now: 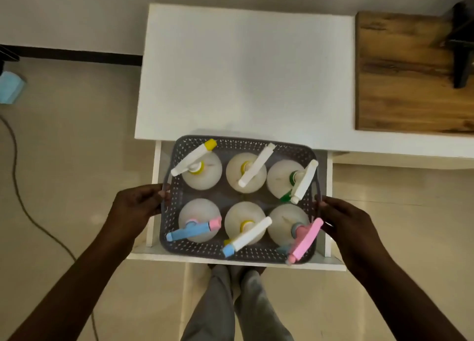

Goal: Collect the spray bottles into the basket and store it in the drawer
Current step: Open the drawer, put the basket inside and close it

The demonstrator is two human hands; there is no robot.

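Collecting looks finished: six spray bottles [201, 171] stand upright in two rows of three inside the grey basket [239, 252], and none shows on the white counter [246, 68] above. The left hand [136, 204] and right hand [343, 221] hold the basket by its two short ends, fingers [163, 194] curled and clamped over the rims. The basket sits within the open drawer [154, 204], though whether it rests on the drawer floor or hangs just above it cannot be told. What remains, I judge, is letting go and pushing the drawer shut. Room is tight: the basket's ends lie just beside the drawer's side walls, so knuckles have little clearance, and its far end reaches the counter's front edge.
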